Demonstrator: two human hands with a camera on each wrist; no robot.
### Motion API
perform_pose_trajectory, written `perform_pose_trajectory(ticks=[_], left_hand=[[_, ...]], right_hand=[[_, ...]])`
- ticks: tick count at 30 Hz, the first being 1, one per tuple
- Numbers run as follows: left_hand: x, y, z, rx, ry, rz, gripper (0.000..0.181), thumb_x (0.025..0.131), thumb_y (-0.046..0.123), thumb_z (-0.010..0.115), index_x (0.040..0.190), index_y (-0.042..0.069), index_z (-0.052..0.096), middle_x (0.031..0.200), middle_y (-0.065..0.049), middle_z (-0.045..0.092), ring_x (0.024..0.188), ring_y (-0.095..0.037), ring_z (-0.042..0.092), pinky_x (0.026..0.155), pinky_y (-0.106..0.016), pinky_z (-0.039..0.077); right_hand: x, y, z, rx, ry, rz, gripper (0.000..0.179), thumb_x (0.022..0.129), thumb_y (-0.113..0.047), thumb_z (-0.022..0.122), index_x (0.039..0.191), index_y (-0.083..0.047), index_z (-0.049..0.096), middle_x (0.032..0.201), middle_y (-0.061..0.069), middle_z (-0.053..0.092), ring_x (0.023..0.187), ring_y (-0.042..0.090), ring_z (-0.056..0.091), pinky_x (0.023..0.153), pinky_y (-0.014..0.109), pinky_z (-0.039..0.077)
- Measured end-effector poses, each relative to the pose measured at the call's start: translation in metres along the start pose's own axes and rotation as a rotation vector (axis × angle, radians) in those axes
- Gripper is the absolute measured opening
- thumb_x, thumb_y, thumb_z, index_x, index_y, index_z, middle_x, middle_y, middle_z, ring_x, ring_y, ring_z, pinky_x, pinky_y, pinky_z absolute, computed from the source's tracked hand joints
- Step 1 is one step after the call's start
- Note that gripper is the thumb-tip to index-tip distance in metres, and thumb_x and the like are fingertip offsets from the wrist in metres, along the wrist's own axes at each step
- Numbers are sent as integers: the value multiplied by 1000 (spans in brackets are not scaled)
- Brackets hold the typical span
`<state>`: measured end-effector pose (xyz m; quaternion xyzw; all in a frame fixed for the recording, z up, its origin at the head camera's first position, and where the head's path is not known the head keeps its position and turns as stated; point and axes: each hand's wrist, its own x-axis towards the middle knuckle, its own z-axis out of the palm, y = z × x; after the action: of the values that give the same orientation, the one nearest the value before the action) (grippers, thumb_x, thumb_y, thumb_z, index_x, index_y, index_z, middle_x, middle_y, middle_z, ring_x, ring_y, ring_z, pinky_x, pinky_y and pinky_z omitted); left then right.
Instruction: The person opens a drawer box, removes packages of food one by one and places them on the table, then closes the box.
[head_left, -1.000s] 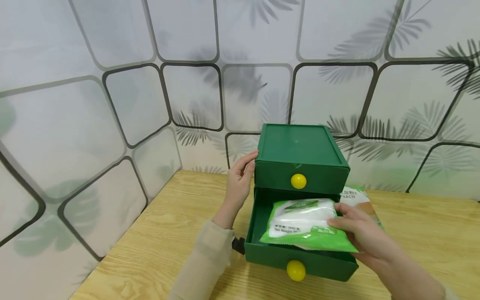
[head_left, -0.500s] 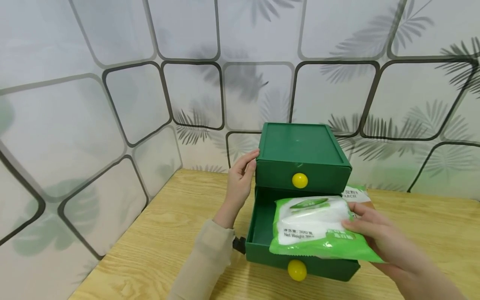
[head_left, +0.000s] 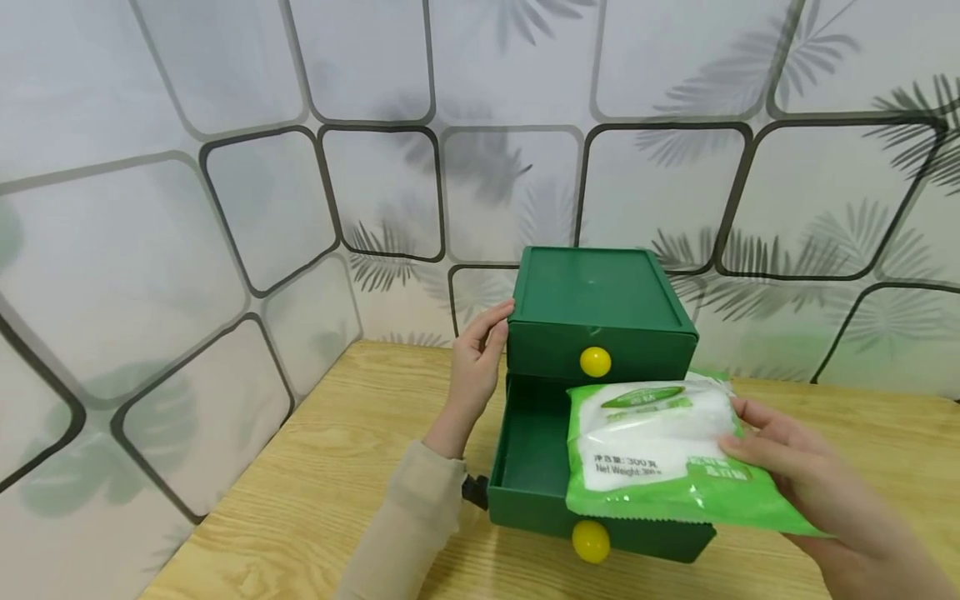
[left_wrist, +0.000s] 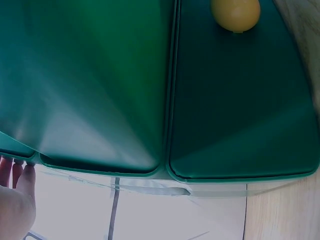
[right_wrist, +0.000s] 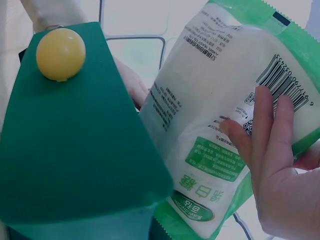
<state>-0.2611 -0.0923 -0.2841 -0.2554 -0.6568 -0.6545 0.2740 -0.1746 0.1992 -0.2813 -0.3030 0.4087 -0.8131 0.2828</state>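
Leftmost, over a light wood-grain table, a person's left hand, coming from a beige sleeve, rests loosely extended fingers against the left side of a dark green, box-shaped cabinet. Its green lower drawer, with a round yellow knob, stands pulled out. Above that drawer's right part, reaching past its right edge, is a white-and-green plastic packet. Farthest right, the right hand pinches the packet's right end, thumb on top, other fingers underneath.

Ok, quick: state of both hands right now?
Left hand: open, touching the side of the green drawer unit.
Right hand: holding the green-and-white bag.
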Motion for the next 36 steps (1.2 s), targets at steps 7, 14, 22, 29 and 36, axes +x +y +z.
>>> perform_pose_trajectory(ticks=[7,14,22,29,36], left_hand=[[0,1,0,5,-10,-4,28,93,-1,41,116,-12,51,122,-22,48,118,-25,41,96,-30,35],[0,2,0,14,-8,-3,27,93,-1,41,115,-13,51,122,-23,48,118,-26,41,96,-30,35],[0,3,-1,30,-16,7,28,93,-1,41,116,-13,51,122,-24,47,118,-27,41,96,-31,35],[-1,4,-1,48,-20,7,28,93,-1,40,116,-12,51,123,-22,48,118,-26,41,96,-30,35],[0,-7,-3,39,-21,9,29,93,3,41,117,-10,52,124,-19,48,118,-22,41,96,-30,35]], right_hand=[[-8,-9,-3,1,-45,-43,45,92,8,11,123,-5,40,103,19,59,88,29,61,72,36,50],[-18,-23,-10,0,-52,-74,49,92,7,6,127,-3,40,110,22,56,94,32,58,75,40,47],[-35,-36,-25,110,-17,-94,52,94,2,1,129,-3,39,113,25,53,98,36,54,78,42,46],[-46,-44,-35,146,55,-273,50,94,3,1,123,7,42,106,31,52,93,41,55,73,40,48],[-55,-54,-42,58,190,-284,49,95,4,8,121,1,50,100,27,57,85,38,59,67,37,51]])
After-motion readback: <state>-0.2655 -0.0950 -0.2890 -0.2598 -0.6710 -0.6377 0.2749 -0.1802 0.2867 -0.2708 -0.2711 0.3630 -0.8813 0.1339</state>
